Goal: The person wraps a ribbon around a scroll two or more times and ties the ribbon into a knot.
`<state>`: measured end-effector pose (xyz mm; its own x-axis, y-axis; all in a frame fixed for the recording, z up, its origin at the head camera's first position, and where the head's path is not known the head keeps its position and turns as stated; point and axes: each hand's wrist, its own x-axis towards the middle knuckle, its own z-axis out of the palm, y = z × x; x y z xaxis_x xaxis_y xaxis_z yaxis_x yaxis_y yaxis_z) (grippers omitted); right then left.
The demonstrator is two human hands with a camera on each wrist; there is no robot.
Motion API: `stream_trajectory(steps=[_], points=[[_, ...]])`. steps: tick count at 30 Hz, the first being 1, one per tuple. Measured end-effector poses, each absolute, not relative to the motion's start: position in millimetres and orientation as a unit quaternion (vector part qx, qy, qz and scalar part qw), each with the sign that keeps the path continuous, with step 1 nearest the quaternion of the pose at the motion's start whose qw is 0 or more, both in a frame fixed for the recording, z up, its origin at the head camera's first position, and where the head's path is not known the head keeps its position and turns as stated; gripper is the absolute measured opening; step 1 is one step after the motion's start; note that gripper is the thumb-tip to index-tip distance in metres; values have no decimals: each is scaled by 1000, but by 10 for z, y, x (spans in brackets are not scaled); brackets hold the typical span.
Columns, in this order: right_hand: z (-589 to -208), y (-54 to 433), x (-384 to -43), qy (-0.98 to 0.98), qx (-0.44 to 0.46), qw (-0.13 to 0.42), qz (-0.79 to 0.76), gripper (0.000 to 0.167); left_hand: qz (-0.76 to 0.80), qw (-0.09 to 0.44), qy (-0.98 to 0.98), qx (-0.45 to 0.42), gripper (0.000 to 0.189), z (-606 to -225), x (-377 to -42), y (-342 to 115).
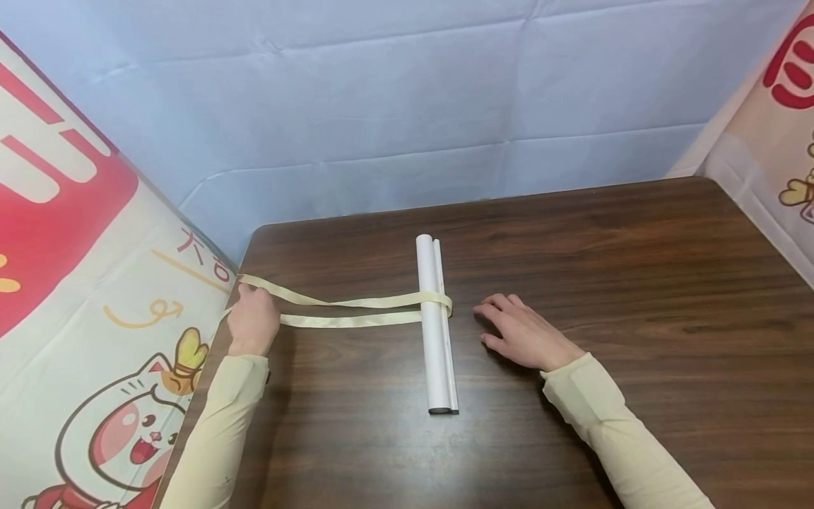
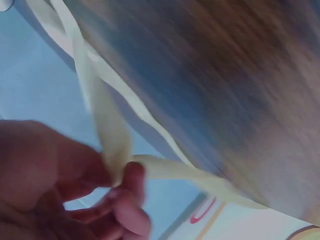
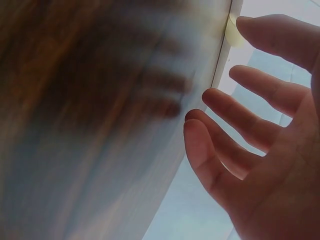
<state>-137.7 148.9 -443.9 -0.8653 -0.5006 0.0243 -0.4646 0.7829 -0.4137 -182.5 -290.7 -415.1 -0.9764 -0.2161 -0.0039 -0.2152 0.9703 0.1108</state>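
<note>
Step in hand, as far as I can judge: tying up the roll, at the stage of drawing the ribbon's ends out. White roll (image 1: 433,353) with its slim white side bar (image 1: 452,375) lies on the tabletop (image 1: 604,283), somewhat left of its middle, one end toward the far edge, the other, dark-capped, toward the near edge. Pale yellow ribbon (image 1: 369,303) is looped around both: one strand crosses over the top, bends round the bar's right side and passes underneath, the other comes out below the roll. Both strands run to the tabletop's left edge. No knot visible.

Left hand (image 1: 254,319) is at that left edge; its grip pinches ribbon between thumb and finger. Can't tell if both strands are caught; the left wrist view shows one strand running beside the hand along the edge. Right hand (image 1: 524,332) is just right of the roll, fingers spread and relaxed, grip holding nothing.

Next move, my guess: evening up the two ends and bringing them back to the roll. Right hand would need to steady the roll or take one end, since pulling one strand alone could slide the loop.
</note>
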Motion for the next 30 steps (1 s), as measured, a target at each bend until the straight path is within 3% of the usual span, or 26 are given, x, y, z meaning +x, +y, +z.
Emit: stream_trajectory(steps=[5, 9, 18, 26, 30], points=[[-4431, 1474, -1378, 943, -260, 35, -208, 41, -124, 70, -987, 75, 25, -4095, -1843, -2741], [-4410, 1410, -1363, 939, -265, 24, -216, 38, -164, 90, -981, 54, 35, -3985, -1854, -2533], [-4400, 1167, -1268, 910, -341, 23, -235, 37, -214, 118, -969, -39, 34, -3829, -1859, -2102], [-4414, 1059, -1222, 891, -401, -12, -213, 33, -409, -36, -908, -82, 44, -3792, -1867, -1836], [-4409, 1050, -1220, 893, -396, -6, -214, 31, -448, -84, -882, -120, 46, -3847, -1825, -1683]])
